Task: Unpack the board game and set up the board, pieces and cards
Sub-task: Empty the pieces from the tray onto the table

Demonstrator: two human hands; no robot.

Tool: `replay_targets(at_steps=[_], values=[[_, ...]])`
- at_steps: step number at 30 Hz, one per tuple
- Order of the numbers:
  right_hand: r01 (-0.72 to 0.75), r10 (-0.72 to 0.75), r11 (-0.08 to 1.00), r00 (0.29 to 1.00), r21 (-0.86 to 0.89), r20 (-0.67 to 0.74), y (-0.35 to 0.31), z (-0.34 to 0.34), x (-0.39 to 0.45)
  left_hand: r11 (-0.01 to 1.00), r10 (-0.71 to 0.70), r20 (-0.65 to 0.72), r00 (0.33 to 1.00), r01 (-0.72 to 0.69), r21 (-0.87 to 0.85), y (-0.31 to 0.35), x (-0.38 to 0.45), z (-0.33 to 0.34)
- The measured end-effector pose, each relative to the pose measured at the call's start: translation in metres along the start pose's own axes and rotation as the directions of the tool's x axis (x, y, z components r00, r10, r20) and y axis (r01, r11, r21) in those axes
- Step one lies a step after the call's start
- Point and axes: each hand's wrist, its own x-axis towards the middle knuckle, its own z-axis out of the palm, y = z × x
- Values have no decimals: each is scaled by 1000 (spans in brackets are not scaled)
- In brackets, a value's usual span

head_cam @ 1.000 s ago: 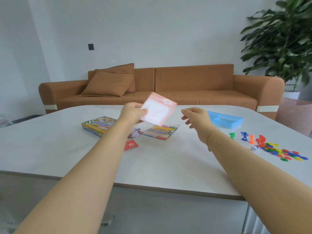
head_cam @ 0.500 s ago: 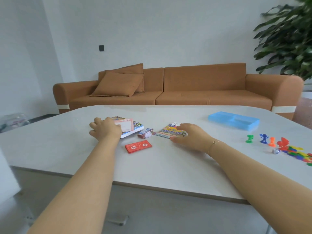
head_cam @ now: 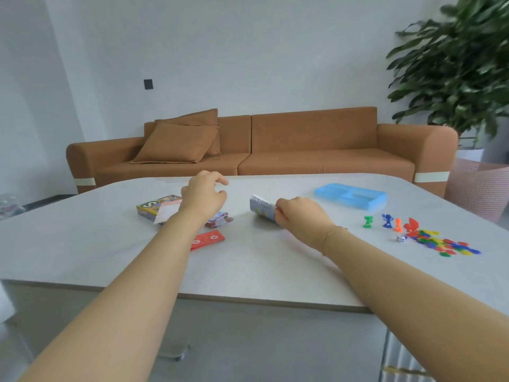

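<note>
**Board still folded, pieces already out**

The unpacking looks mostly done. The colourful cardboard game box lies left of centre on the pale grey worktop, with a pinkish printed sheet leaning on its near side. The small plastic pawns, green, blue and orange, stand in a row at the right of the frame beside a larger red figure. A white die and a heap of multicoloured plastic chips lie just in front of them. A fanned stack of small cards sits near centre, and a flat red card pack lies nearer the camera.

What seems left is the board itself. The right hand grips a folded, colourfully printed paper board, lifting its far edge off the worktop; it is not yet opened. The left hand hovers above the card stack with fingers loosely curled, holding nothing. Laying the board flat, then arranging pawns and cards on it, would remain.

The light blue plastic tray rests in the upper right of the worktop, well apart from the hands. The card stack and red pack lie close to the board's left and could get in the way of unfolding it. Behind stand a brown fabric sofa, a leafy potted plant at upper right and a pink mesh basket.
</note>
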Motion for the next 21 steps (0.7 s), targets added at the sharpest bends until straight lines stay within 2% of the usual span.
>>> replay_targets(at_steps=[2,3,7,10,12,14,16,18,20,21], values=[[-78,88,981,995,179,-46,19,-11,-3,984,123,143,982,-102,-147,11,-2,2],[-93,117,958,990,271,-74,26,-19,-4,971,153,201,968,-109,-211,17,-4,3],[-72,196,808,969,584,-151,48,-61,-10,868,133,348,928,61,-492,50,-10,3],[-86,214,607,975,790,-58,57,-84,-19,817,194,461,866,117,-564,71,-10,-1],[-113,240,514,971,850,-16,65,-90,-26,798,237,500,833,126,-589,82,-12,-5],[-163,313,419,949,893,27,75,-89,-32,738,241,546,802,214,-640,89,-16,-7],[-234,375,313,921,920,107,82,-84,-39,686,198,518,832,260,-680,96,-19,-5],[-319,378,279,903,906,202,87,-80,-44,643,125,454,882,277,-714,104,-21,0],[-379,354,241,891,893,283,89,-77,-48,634,85,426,901,280,-721,112,-24,6],[-396,357,166,878,903,319,90,-75,-49,639,79,428,900,284,-715,115,-26,9]])
